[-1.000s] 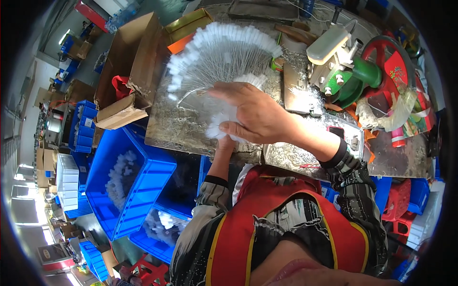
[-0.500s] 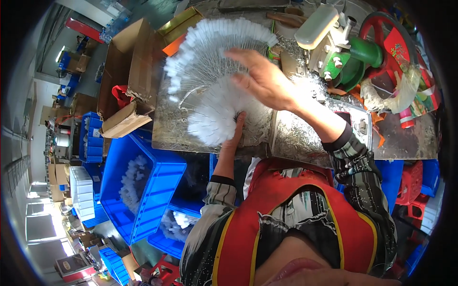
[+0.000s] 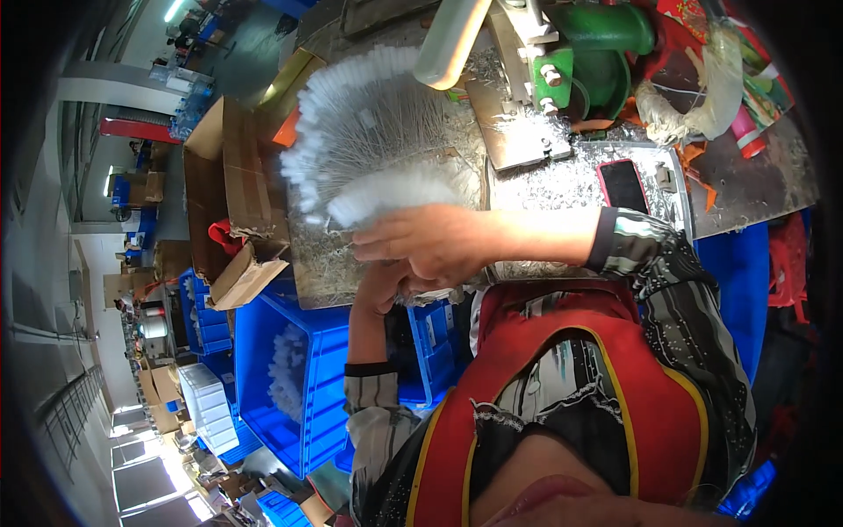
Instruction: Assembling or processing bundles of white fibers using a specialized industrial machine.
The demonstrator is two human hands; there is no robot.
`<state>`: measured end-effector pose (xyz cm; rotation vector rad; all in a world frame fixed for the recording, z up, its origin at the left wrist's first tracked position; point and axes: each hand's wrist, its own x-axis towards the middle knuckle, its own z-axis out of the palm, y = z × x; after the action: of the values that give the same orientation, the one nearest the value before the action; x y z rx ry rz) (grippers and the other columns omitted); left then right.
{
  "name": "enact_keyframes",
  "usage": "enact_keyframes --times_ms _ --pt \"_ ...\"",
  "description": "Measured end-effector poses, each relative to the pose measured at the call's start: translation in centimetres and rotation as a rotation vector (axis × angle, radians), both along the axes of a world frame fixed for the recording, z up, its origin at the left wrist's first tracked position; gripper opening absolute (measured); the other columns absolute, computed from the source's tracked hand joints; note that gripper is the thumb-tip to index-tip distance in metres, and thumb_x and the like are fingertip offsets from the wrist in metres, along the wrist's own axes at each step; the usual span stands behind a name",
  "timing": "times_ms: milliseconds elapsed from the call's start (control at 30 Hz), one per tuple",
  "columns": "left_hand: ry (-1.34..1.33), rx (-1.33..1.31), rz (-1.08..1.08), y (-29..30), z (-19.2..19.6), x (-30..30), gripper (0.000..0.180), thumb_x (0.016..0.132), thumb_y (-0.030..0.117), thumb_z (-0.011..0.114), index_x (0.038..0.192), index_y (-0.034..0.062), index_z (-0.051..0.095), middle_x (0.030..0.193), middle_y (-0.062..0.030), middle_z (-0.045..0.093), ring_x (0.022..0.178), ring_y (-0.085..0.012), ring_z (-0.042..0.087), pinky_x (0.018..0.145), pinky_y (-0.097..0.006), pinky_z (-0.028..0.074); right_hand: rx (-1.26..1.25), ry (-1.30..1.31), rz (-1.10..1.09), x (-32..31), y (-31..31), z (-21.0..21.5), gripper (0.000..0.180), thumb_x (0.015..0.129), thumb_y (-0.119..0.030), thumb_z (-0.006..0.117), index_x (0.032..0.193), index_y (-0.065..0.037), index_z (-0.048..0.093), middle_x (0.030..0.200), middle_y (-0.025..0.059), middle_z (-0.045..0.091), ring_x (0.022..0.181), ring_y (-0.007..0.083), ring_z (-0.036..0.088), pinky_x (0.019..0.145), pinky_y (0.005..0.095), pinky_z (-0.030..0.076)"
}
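A fan-shaped bundle of white-tufted wire brushes stands near the front edge of the worktable. Its lower ends go behind my hands. My left hand is closed low on the bundle, its fingers partly covered. Across the front of it lies my right hand, fingers stretched out to the left and touching the near side of the bundle. Just beyond, a larger spread of the same white-tufted wire brushes lies on the metal tabletop, thin wire stems pointing toward me.
A green machine with a pale padded bar stands at the far right. A red-edged phone lies on the shiny plate. An open cardboard box sits left, above a blue bin holding white pieces.
My right hand has come down and toward me, from above the brushes onto the bundle's near side. My left hand and the bundle have moved closer to the table edge; my view has shifted.
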<state>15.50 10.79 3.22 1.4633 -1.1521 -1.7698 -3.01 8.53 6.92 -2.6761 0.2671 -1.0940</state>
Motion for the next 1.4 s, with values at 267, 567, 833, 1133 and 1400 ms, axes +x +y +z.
enact_keyframes --times_ms 267,567,833,1133,1400 --pt "-0.093 0.484 -0.441 0.6 -1.1 2.3 0.017 0.073 0.016 0.064 0.075 0.0041 0.052 0.055 -0.0008 0.047 0.044 -0.0108 0.048 0.044 -0.025 0.040 -0.132 0.417 -0.174 2.4 0.6 -6.9 0.021 0.059 -0.027 0.057 0.058 -0.007 0.065 0.118 0.0167 0.046 0.115 0.0312 0.037 0.099 0.0409 0.025" --pt "0.153 0.370 -0.068 -0.4 1.7 7.0 0.032 0.081 0.018 0.054 0.106 -0.0016 0.049 0.086 -0.0110 0.059 0.073 -0.0156 0.058 0.064 -0.028 0.048 -0.105 0.304 -0.341 2.2 0.1 -6.3 0.019 0.065 -0.023 0.053 0.062 -0.009 0.066 0.107 0.0157 0.053 0.102 0.0298 0.045 0.089 0.0372 0.034" --pt "0.285 -0.288 0.225 4.3 -4.6 -1.3 0.044 0.084 0.024 0.051 0.123 0.0087 0.038 0.115 -0.0103 0.049 0.103 -0.0231 0.050 0.083 -0.037 0.043 0.169 0.249 -0.359 2.0 -0.3 -5.3 0.020 0.063 -0.019 0.055 0.062 -0.001 0.064 0.111 0.0184 0.049 0.104 0.0306 0.044 0.090 0.0363 0.034" --pt "0.715 -0.169 0.712 1.3 -6.6 -2.6 0.039 0.088 0.027 0.044 0.121 0.0067 0.039 0.119 -0.0101 0.045 0.107 -0.0251 0.047 0.088 -0.038 0.040 -0.095 0.238 -0.481 3.7 1.4 -6.6 0.021 0.062 -0.019 0.056 0.066 0.000 0.065 0.112 0.0198 0.049 0.106 0.0319 0.043 0.091 0.0362 0.034" --pt "0.774 -0.285 0.493 1.1 0.5 -4.5 0.031 0.090 0.025 0.040 0.115 0.0087 0.044 0.115 -0.0118 0.050 0.107 -0.0256 0.048 0.092 -0.039 0.037 0.091 -0.025 -0.450 -1.4 1.5 1.7 0.048 0.069 -0.021 0.061 0.106 0.007 0.051 0.118 0.0226 0.040 0.112 0.0370 0.036 0.094 0.0411 0.032"
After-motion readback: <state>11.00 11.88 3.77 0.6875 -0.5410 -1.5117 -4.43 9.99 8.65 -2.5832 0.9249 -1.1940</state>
